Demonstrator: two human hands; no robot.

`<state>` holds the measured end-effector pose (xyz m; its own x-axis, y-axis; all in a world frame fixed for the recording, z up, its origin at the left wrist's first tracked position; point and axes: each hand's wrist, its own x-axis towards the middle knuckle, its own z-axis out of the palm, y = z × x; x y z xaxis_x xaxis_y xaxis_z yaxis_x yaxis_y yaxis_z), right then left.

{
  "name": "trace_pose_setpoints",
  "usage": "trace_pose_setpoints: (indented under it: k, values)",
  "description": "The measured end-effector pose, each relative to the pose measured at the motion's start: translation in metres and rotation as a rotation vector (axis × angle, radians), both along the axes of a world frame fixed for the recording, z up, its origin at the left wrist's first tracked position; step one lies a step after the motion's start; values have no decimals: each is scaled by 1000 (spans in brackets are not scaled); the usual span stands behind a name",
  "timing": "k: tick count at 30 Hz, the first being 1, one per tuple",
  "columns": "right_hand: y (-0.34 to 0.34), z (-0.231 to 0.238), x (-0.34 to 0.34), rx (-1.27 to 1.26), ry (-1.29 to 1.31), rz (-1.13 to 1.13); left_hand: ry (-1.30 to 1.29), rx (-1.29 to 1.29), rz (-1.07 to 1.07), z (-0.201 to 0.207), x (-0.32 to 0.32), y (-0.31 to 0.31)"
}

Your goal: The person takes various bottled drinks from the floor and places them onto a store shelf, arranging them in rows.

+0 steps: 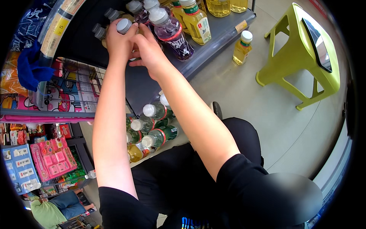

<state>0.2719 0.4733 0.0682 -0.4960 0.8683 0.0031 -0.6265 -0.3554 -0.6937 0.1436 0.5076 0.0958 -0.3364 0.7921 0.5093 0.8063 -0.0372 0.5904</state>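
Observation:
My left hand (117, 42) wraps round a bottle with a pale grey cap (124, 25) at the shelf's left part; most of its body is hidden by my hands. Curled against the same bottle from the right is my right hand (149, 51), its lower fingers slightly apart. Just right of it stand purple drink bottles with white caps (173, 35), in several pieces. Beyond them are yellow drink bottles with green-banded necks (196, 23). Other grey-capped bottles (100, 31) sit left of my left hand. All rest on a dark grey shelf (143, 84).
Several clear bottles with green labels (163, 134) stand on the floor below my right forearm. A lone yellow bottle (242, 49) stands near a green stool (293, 72) bearing a dark tablet-like device (317, 44). Racks of packaged goods line the left; another person (51, 210) is farther off.

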Motion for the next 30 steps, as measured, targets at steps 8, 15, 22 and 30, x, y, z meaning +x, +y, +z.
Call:
trace_pose_setpoints:
  k: [8, 15, 22, 30]
  values:
    - [5, 1, 4, -14, 12, -32, 240, 27, -84, -7, 22, -45]
    - [-17, 3, -5, 61, -40, -72, 208, 54, -47, -11, 24, -81]
    - [-32, 5, -9, 97, -162, -111, -103, -39, -153, -11, 16, -89]
    - [-51, 27, -18, 295, 64, -112, -116, 180, -296, 14, 13, -112]
